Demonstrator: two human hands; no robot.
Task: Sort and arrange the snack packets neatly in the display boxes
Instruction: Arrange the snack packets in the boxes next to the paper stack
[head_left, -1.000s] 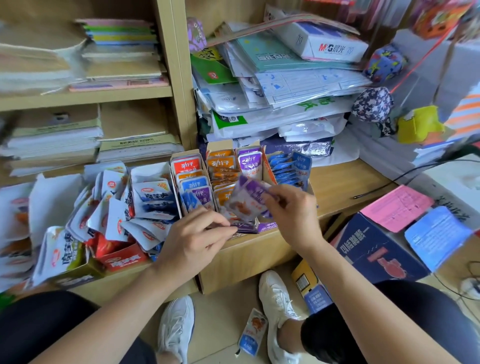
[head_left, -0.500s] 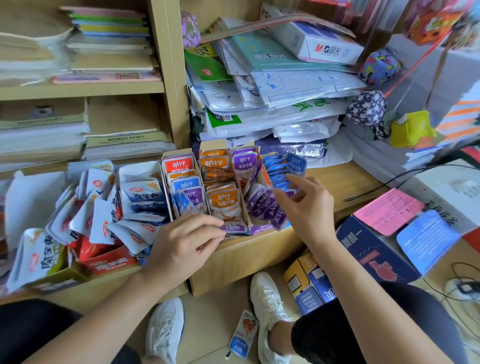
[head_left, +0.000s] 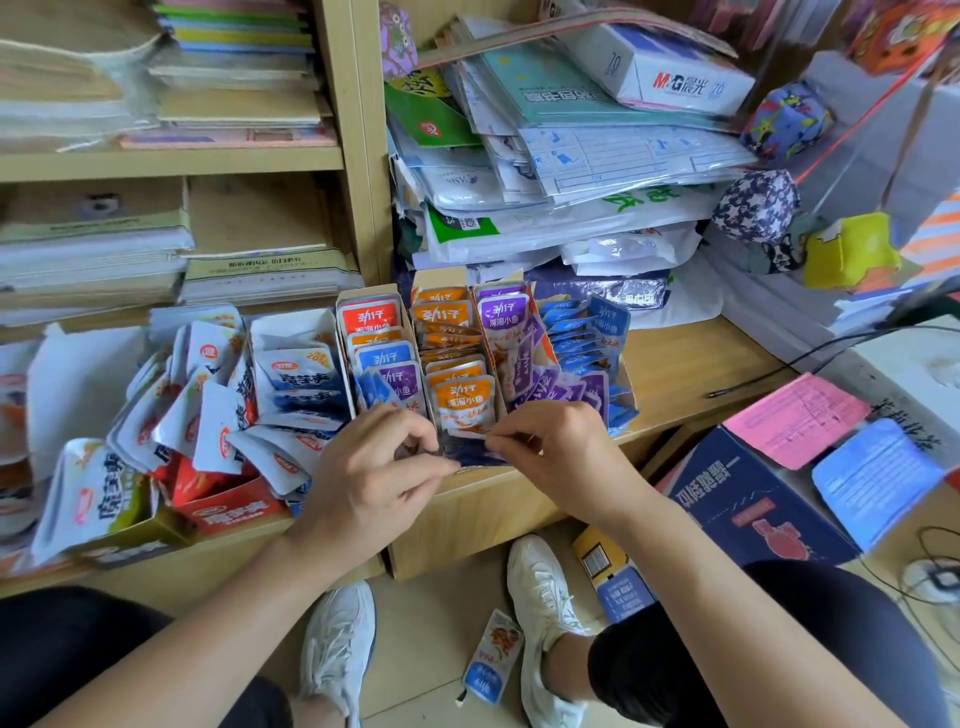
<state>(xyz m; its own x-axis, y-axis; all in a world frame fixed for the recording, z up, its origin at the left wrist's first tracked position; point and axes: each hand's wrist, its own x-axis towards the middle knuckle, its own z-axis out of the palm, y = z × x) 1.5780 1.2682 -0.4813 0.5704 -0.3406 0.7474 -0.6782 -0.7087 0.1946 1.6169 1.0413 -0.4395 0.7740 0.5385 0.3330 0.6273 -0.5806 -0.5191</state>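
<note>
Pinching one dark blue snack packet by its two ends, your left hand and right hand hold it at the front edge of the display box on the wooden counter. In the box, the middle row holds orange packets printed "劲仔 深海小鱼". Purple packets and blue packets fill the rows to the right. White packets beside the box read "魔芋爽". A carton above reads "M&G".
</note>
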